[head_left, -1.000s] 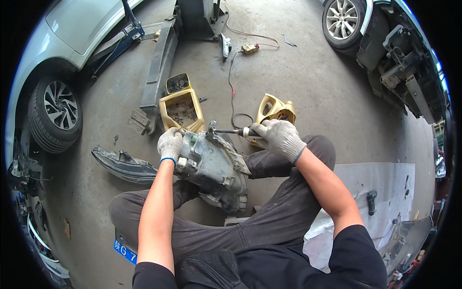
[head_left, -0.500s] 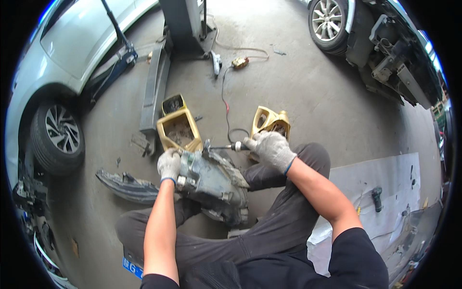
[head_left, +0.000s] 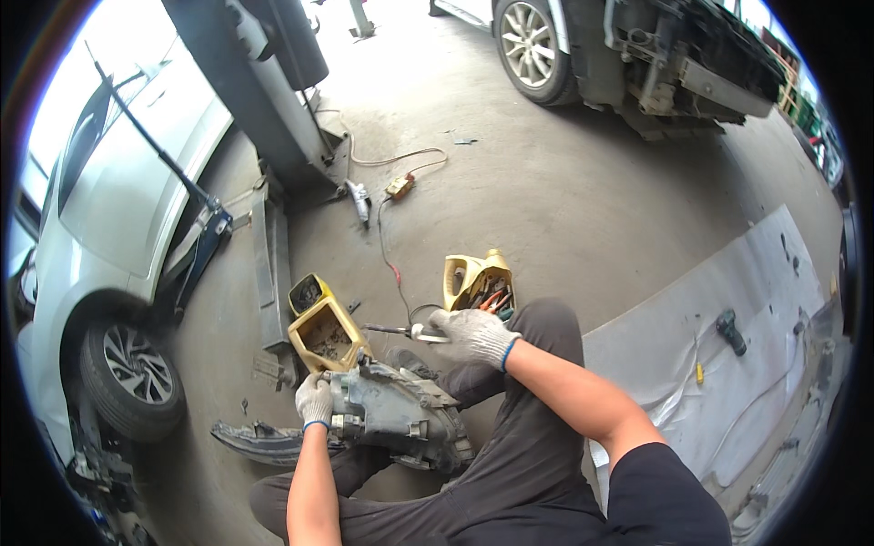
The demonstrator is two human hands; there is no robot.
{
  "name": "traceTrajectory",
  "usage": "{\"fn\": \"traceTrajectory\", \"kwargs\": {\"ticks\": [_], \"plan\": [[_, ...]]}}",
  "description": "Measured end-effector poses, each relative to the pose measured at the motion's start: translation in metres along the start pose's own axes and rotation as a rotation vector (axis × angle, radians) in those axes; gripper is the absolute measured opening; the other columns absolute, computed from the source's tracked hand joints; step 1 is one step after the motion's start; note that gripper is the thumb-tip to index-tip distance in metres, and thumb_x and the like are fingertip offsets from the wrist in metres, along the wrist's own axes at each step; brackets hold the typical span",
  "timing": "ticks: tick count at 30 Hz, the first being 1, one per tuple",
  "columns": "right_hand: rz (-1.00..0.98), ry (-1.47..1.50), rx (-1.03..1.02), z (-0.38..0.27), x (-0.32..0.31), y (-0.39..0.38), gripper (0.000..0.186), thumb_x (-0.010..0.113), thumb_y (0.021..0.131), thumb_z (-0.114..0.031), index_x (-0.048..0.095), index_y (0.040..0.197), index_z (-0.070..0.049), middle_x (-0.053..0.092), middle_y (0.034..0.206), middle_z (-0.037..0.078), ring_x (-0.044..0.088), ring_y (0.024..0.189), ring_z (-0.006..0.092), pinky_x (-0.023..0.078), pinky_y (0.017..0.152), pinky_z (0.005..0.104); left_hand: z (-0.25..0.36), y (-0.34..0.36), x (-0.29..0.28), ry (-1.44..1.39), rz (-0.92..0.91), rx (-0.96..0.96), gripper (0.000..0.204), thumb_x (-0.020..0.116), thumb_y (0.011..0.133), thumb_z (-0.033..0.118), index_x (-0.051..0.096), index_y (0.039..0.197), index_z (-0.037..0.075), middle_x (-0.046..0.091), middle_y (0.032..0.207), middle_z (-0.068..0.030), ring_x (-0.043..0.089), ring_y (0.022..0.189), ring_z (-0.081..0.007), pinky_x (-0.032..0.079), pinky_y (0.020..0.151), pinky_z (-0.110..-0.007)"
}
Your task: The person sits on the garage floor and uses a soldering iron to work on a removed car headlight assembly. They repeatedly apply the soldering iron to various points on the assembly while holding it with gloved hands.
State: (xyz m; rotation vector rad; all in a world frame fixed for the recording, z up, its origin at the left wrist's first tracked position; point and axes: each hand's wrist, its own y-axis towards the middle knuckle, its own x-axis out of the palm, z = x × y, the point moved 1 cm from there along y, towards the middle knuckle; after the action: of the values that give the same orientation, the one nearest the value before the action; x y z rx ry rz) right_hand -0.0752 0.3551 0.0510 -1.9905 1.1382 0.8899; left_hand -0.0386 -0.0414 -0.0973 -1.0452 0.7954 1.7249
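A grey, dusty headlight housing point(head_left: 391, 405) rests across my lap with its back side up. At its upper left edge, my left hand point(head_left: 314, 400), in a knitted glove, is closed on the rim. My gloved right hand point(head_left: 473, 338) is closed around the pale handle of a soldering iron point(head_left: 425, 334). The iron's thin metal shaft points left, above and apart from the housing, toward a cut-open yellow jug point(head_left: 330, 338) with small debris inside. Beside my right hand is another cut yellow jug point(head_left: 452, 282) holding hand tools. A thin cord runs near the iron.
A yellow power strip point(head_left: 399, 187) lies ahead on the floor by a grey lift post point(head_left: 264, 100). A white car point(head_left: 123, 209) is at left, a partly stripped car point(head_left: 628, 73) at far right. A dark trim piece point(head_left: 259, 441) lies left; a drill point(head_left: 730, 332) lies on a white sheet point(head_left: 628, 355).
The view has tilted up and turned. My right hand has drawn the iron's tip off the housing's upper edge. My left hand stays on the housing.
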Motion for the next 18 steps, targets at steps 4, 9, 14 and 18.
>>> {"fn": "traceTrajectory", "kwargs": {"ticks": [4, 9, 14, 18], "plan": [[-0.025, 0.399, 0.025, -0.007, -0.001, -0.014, 0.047, 0.058, 0.089, -0.037, 0.061, 0.12, -0.001, 0.07, 0.105, 0.026, 0.068, 0.102, 0.0406, 0.052, 0.09, 0.0462, 0.005, -0.001, -0.002, 0.12, 0.028, 0.023, 0.027, 0.055, 0.084, 0.023, 0.076, 0.097, 0.011, 0.072, 0.093, -0.0222, 0.07, 0.09, -0.0414, 0.055, 0.082, -0.049], [-0.124, 0.745, 0.112, -0.033, -0.004, -0.029, 0.05, 0.049, 0.092, -0.04, 0.065, 0.112, 0.003, 0.068, 0.108, 0.029, 0.065, 0.106, 0.0432, 0.049, 0.091, 0.0478, 0.013, -0.004, -0.009, 0.177, 0.032, 0.011, 0.027, 0.055, 0.087, 0.023, 0.077, 0.098, 0.011, 0.073, 0.092, -0.0223, 0.07, 0.089, -0.0416, 0.055, 0.082, -0.049], [-0.071, 0.869, 0.168, -0.046, 0.017, -0.028, 0.054, 0.063, 0.084, -0.041, 0.059, 0.115, 0.003, 0.07, 0.089, 0.024, 0.071, 0.076, 0.034, 0.054, 0.069, 0.0447, 0.014, -0.003, -0.008, 0.215, 0.047, 0.03, 0.028, 0.055, 0.089, 0.023, 0.076, 0.105, 0.013, 0.074, 0.096, -0.0208, 0.07, 0.091, -0.0408, 0.055, 0.084, -0.05], [-0.107, 0.944, 0.242, -0.046, 0.042, -0.044, 0.044, 0.061, 0.087, -0.036, 0.057, 0.113, 0.0, 0.068, 0.081, 0.018, 0.069, 0.066, 0.0296, 0.054, 0.061, 0.0423, -0.004, -0.003, -0.002, 0.169, 0.09, 0.066, 0.027, 0.055, 0.091, 0.023, 0.075, 0.106, 0.014, 0.074, 0.096, -0.0208, 0.07, 0.09, -0.041, 0.055, 0.083, -0.05]]}}
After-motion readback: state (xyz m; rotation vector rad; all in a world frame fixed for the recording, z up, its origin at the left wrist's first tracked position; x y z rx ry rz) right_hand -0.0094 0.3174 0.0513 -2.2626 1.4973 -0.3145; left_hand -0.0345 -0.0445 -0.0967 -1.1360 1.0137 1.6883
